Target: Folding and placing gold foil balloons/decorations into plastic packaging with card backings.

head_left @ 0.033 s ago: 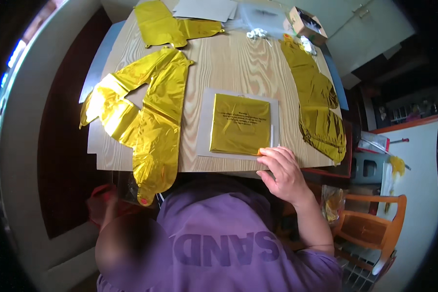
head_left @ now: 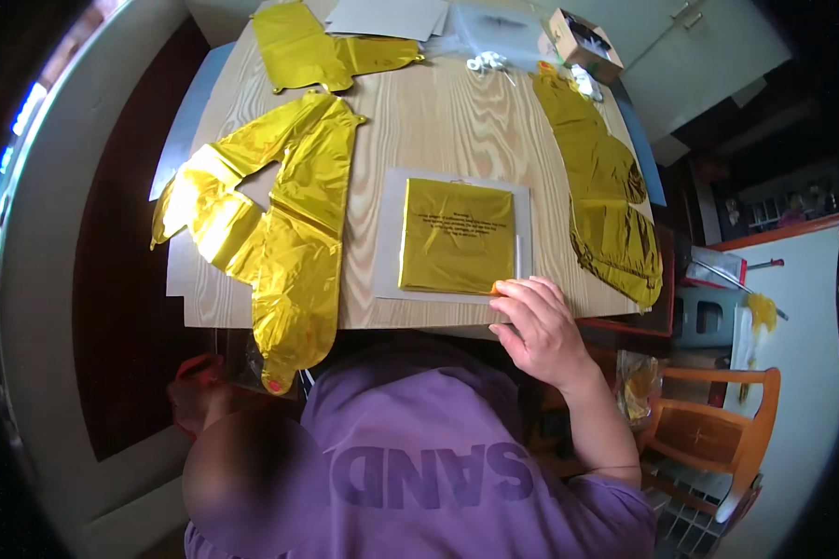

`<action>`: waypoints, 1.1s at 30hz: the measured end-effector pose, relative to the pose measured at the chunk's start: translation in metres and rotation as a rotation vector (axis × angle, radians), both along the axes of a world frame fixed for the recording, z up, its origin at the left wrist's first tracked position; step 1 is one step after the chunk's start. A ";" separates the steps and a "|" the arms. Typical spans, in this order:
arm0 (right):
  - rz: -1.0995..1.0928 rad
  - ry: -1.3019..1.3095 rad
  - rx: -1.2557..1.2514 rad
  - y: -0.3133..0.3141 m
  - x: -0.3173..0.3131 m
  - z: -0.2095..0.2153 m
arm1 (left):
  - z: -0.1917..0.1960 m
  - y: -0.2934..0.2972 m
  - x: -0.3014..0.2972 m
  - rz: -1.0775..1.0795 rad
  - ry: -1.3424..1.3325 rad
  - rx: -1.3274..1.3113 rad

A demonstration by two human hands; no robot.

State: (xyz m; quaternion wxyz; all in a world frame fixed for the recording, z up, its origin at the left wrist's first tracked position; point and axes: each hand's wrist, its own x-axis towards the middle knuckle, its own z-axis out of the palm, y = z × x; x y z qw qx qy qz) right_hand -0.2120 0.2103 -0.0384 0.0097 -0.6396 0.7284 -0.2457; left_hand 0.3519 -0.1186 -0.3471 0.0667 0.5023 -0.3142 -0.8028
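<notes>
A folded gold foil balloon (head_left: 458, 238) in a clear packet lies on a pale backing sheet (head_left: 391, 265) near the table's front edge. At its near right corner rests my right hand (head_left: 543, 328), its fingertips beside a small orange bit and its thumb apart from the fingers. A thin whitish straw (head_left: 518, 253) runs along the packet's right side. My left hand (head_left: 216, 399) is low on the left, off the table, at a red bag (head_left: 192, 382); its fingers are hidden. An unfolded gold foil balloon (head_left: 300, 252) lies left of the packet, its end hanging over the edge.
Another gold balloon (head_left: 298, 51) lies flat at the far left by grey sheets (head_left: 387, 17). A crumpled one (head_left: 597, 177) covers the right side. White ribbon (head_left: 487, 61), a clear bag (head_left: 503, 33) and a cardboard box (head_left: 583, 47) stand far back. A wooden chair (head_left: 704, 433) is at right.
The view has shifted very slightly. My right hand stays at the packet's corner, and the left arm moves a little by the red bag.
</notes>
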 end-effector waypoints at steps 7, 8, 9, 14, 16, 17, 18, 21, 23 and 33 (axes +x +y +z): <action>-0.062 0.036 0.044 0.014 0.003 0.002 | 0.160 0.057 -0.143 -1.683 -0.615 -1.008; -0.053 0.089 0.080 0.016 0.003 -0.001 | 0.196 0.071 -0.163 -1.587 -0.492 -0.847; -0.056 0.140 0.120 0.020 0.004 -0.007 | 0.244 0.080 -0.196 -1.497 -0.366 -0.691; -0.063 0.238 -0.057 0.033 -0.003 -0.039 | 0.350 0.119 -0.274 -0.932 0.401 -1.143; -0.056 0.218 -0.093 0.035 -0.005 -0.039 | 0.347 0.130 -0.323 -0.869 0.275 -1.823; -0.042 0.216 -0.109 0.037 -0.007 -0.040 | 0.337 0.133 -0.339 -0.938 0.231 -1.919; -0.024 0.213 -0.125 0.039 -0.009 -0.040 | 0.323 0.134 -0.350 -1.003 0.178 -2.015; -0.034 0.187 -0.189 0.040 -0.008 -0.039 | 0.287 0.130 -0.360 -0.910 0.320 -2.079; -0.101 0.087 -0.243 0.037 -0.006 -0.037 | 0.275 0.128 -0.364 -0.736 0.408 -2.089; -0.314 -0.584 0.088 0.008 -0.030 -0.011 | 0.268 0.132 -0.371 -0.537 0.284 -1.738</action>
